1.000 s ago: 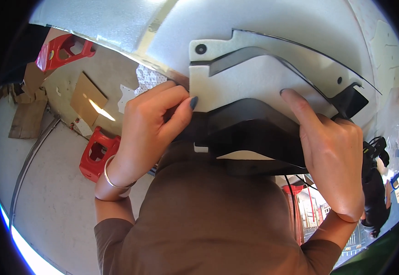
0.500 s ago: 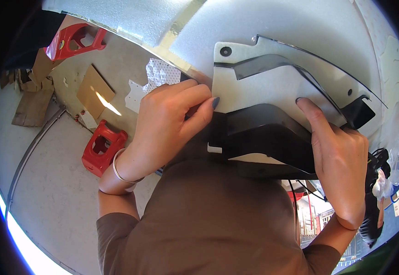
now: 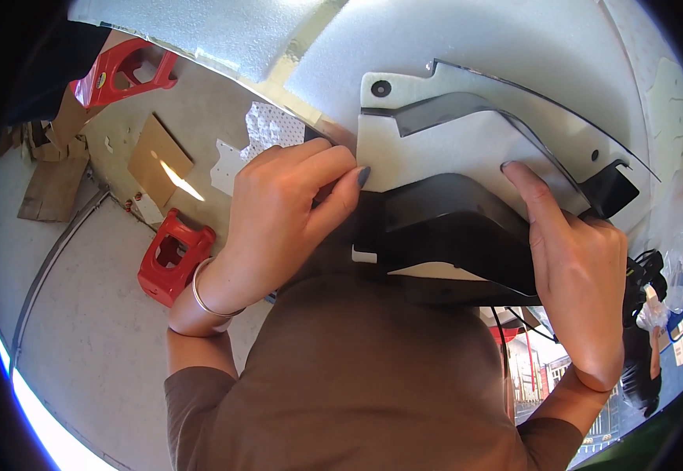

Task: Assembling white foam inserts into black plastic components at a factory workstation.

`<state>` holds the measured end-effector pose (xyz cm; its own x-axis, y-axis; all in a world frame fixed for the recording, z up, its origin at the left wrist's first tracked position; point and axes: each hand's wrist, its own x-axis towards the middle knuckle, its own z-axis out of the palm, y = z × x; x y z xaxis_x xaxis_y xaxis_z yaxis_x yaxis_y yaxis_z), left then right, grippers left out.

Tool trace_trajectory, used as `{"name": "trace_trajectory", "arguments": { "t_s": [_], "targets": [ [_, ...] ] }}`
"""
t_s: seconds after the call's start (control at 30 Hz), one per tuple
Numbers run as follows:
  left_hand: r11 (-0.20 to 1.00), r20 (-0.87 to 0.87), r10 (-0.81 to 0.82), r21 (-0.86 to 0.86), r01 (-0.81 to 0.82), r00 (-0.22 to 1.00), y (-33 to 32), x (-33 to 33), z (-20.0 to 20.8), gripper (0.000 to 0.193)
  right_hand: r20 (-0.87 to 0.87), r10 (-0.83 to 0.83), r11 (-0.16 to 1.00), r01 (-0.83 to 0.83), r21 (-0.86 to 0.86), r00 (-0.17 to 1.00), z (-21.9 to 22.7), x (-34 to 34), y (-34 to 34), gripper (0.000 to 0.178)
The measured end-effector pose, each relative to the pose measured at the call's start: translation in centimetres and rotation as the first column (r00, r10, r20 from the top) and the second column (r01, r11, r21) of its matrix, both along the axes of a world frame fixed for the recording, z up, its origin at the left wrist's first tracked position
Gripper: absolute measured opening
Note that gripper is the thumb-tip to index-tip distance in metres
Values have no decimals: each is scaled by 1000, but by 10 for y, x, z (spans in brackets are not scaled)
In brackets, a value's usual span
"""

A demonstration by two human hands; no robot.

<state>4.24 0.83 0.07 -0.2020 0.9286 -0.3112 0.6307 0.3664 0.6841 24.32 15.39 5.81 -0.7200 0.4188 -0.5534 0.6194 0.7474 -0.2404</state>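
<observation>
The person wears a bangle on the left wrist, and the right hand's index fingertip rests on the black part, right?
Not quite: the head view shows the right hand's index fingertip on the white padding. The bangle is on the left wrist.

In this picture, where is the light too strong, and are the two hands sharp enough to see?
Head view, lighting: a bright sunlight streak crosses the cardboard sheet, the lower-left edge is washed out white, and the black molded part shows a soft sheen; head view, focus: the left hand and right hand look fairly sharp.
</observation>
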Motion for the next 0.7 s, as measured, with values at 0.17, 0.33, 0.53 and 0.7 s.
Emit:
{"name": "trace_trajectory", "arguments": {
  "t_s": [0.17, 0.33, 0.53, 0.7],
  "targets": [
    [999, -35, -32, -6, 31, 999, 1, -2, 1, 10, -1, 8, 1000, -8, 22, 1000, 0, 0, 0, 40],
    [999, -54, -37, -8, 36, 998, 1, -1, 1, 10, 0, 25, 1000, -25, 20, 1000, -1, 1, 0, 40],
    [999, -94, -28, 13, 30, 995, 1, 0, 1, 10, 1, 17, 1000, -17, 21, 1000, 0, 0, 0, 40],
    [999, -106, -50, 7, 51, 993, 2, 0, 1, 11, -4, 21, 1000, -21, 11, 1000, -1, 1, 0, 40]
  ]
}}
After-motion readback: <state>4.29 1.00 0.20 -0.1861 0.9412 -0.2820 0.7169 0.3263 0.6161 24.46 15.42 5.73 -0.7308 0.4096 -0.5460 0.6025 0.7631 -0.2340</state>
